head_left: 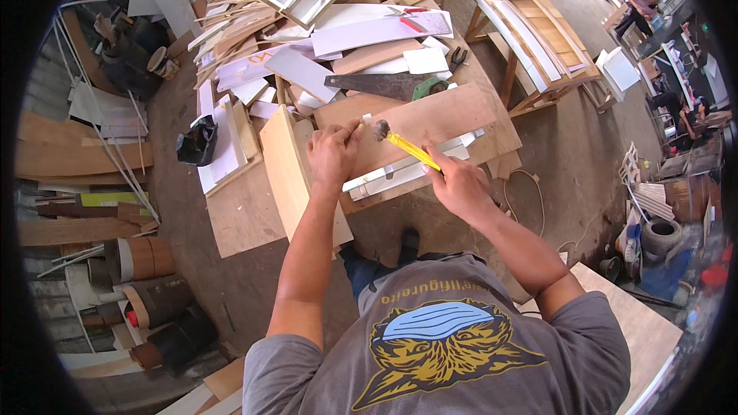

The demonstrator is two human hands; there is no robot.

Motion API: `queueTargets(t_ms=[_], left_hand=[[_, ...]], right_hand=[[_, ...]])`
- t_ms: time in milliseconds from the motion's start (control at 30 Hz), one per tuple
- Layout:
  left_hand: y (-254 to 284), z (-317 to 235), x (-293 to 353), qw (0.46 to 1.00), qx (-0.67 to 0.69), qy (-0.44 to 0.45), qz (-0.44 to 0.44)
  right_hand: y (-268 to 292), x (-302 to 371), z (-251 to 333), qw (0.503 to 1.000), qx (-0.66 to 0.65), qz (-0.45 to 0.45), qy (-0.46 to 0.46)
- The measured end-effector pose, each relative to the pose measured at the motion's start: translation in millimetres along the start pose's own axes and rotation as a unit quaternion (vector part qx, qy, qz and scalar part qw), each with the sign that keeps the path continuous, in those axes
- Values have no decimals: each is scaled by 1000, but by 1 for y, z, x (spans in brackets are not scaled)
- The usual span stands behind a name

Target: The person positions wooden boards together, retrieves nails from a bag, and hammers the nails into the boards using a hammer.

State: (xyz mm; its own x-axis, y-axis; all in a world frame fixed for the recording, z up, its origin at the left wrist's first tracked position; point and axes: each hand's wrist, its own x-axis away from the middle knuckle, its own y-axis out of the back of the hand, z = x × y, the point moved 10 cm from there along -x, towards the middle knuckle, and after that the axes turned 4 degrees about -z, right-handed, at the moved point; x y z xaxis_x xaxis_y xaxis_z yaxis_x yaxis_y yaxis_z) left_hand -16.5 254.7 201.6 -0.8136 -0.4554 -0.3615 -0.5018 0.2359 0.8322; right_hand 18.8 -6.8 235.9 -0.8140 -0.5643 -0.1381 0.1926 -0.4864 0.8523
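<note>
My right hand (460, 187) is closed round the yellow handle of a hammer (413, 151). Its dark head is beside the fingertips of my left hand (334, 152). Those fingers are pinched together over a brown wooden board (450, 117); a small whitish bit shows by the fingertips, too small to name. Along the worktable's near edge, below the hammer, lies a white strip (407, 173). A pale plywood panel (281, 165) stands at the left, just beside my left wrist. Beyond the board rests a handsaw (377, 86) with a green handle.
Scrap wood and white panels (307, 23) heap over the table's far side. Red-handled tools (411, 21) and dark pliers (457, 59) lie there. A black plastic bag (197, 140) hangs at the left. A wooden frame bench (538, 38) stands far right, with a person (638, 9) beyond.
</note>
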Motion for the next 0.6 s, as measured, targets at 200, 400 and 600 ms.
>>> queueTargets(t_ms=[200, 400, 600], left_hand=[[-3, 3, -3, 1000, 19, 16, 18], [-1, 1, -1, 1000, 11, 5, 3], [-2, 2, -1, 1000, 6, 4, 10]], right_hand=[[3, 3, 1, 999, -12, -35, -5], [15, 5, 7, 997, -59, -50, -16], [-6, 1, 3, 999, -22, 29, -33]])
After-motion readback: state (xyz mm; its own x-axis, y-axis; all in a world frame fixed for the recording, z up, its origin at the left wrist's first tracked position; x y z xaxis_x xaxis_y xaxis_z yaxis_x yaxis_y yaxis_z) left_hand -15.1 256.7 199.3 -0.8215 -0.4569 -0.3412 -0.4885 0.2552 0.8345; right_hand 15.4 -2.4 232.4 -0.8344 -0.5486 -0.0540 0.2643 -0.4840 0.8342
